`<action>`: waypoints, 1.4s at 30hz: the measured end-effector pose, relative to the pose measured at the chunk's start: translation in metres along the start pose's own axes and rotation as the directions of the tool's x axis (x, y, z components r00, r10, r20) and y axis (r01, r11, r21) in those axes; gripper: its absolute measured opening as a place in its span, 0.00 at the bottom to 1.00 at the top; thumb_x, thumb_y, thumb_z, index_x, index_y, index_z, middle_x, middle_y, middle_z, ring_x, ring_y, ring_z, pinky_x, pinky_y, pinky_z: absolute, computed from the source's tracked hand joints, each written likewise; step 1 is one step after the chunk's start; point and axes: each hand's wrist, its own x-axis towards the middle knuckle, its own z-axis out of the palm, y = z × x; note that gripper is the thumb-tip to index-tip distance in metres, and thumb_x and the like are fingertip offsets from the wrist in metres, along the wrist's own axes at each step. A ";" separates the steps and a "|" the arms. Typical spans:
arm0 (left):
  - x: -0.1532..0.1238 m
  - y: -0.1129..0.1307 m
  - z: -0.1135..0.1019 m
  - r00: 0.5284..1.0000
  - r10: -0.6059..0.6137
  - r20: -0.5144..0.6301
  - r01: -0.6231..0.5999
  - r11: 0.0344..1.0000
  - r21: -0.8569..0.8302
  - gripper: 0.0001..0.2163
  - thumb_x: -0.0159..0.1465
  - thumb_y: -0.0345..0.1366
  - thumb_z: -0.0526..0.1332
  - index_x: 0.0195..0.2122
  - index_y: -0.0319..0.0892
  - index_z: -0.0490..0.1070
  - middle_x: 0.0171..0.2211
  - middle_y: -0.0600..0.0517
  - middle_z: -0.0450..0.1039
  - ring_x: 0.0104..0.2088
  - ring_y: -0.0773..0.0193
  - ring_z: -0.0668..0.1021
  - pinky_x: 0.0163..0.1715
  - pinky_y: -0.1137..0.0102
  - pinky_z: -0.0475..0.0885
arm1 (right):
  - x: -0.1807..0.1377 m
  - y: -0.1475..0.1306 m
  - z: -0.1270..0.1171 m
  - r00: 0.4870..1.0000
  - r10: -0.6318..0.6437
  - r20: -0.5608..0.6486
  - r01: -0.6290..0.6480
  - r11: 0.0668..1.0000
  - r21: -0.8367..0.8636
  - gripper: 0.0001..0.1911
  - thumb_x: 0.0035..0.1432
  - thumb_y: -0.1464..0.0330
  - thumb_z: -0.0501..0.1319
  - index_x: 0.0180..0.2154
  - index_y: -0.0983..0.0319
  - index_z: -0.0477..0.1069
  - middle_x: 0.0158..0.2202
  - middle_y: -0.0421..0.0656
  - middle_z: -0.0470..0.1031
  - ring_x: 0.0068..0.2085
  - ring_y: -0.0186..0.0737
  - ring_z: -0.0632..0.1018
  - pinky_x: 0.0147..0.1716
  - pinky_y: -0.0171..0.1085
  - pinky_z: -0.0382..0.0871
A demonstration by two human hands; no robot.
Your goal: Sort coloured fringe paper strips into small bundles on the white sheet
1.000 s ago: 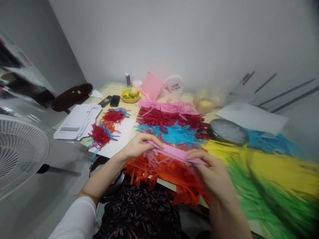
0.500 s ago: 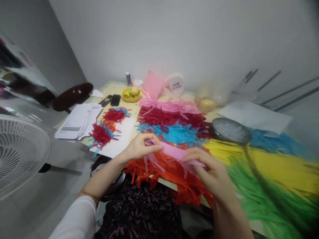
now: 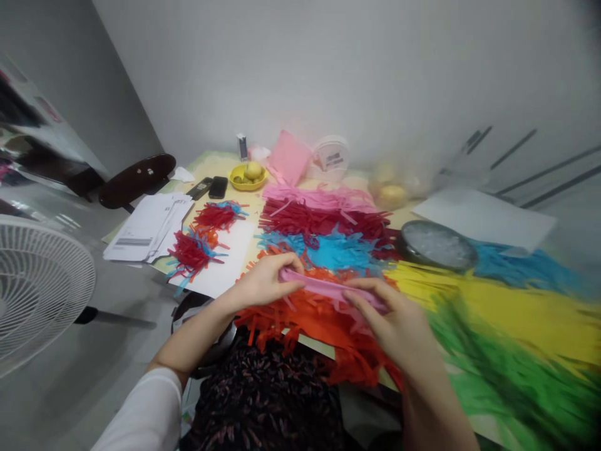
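Observation:
A pink fringed paper strip [image 3: 323, 287] is stretched between my two hands above the orange fringed paper [image 3: 319, 319]. My left hand [image 3: 268, 280] pinches its left end between thumb and fingers. At the other end my right hand [image 3: 392, 313] grips it with thumb and forefinger. Behind the strip lie bundles of blue fringe [image 3: 338, 250], dark red fringe [image 3: 310, 216] and pink fringe [image 3: 323, 197]. Two finished-looking red, blue and orange tassel bunches [image 3: 192, 254] rest on white paper to the left.
Right of my hands are a dark round bowl [image 3: 439, 244], yellow fringe [image 3: 511, 300] and green fringe [image 3: 493, 369]. A paper stack [image 3: 143, 232], phone [image 3: 218, 187] and yellow fruit dish [image 3: 248, 183] stand left. A white fan [image 3: 42, 294] is near the table.
The pink strip has turned narrower between my hands, its fringe less visible below. My right-hand fingers have shifted slightly along it. The view has moved a little.

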 end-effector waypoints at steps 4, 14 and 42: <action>0.002 0.001 -0.001 0.999 -0.032 0.032 0.034 0.997 -0.074 0.08 0.60 0.36 0.63 0.30 0.40 0.66 0.28 0.55 0.70 0.29 0.68 0.71 0.31 0.74 0.64 | -0.001 -0.002 -0.002 0.997 0.063 0.051 -0.067 0.994 0.087 0.14 0.58 0.55 0.62 0.33 0.58 0.73 0.32 0.43 0.80 0.31 0.42 0.80 0.33 0.37 0.72; 0.000 0.001 -0.010 0.995 0.091 0.036 -0.090 0.996 -0.021 0.07 0.60 0.36 0.64 0.36 0.38 0.73 0.42 0.45 0.78 0.44 0.59 0.78 0.46 0.68 0.70 | -0.003 -0.011 -0.006 0.990 0.112 0.080 -0.128 0.962 0.242 0.15 0.56 0.55 0.64 0.34 0.60 0.76 0.26 0.43 0.80 0.26 0.41 0.81 0.27 0.34 0.76; -0.001 0.003 0.003 0.999 0.020 -0.025 -0.030 0.871 -0.491 0.09 0.57 0.37 0.66 0.27 0.37 0.79 0.25 0.48 0.75 0.27 0.66 0.76 0.32 0.72 0.70 | -0.009 0.012 0.005 0.997 0.067 0.032 -0.074 0.855 0.514 0.06 0.58 0.66 0.64 0.31 0.60 0.78 0.29 0.41 0.76 0.29 0.36 0.77 0.30 0.33 0.72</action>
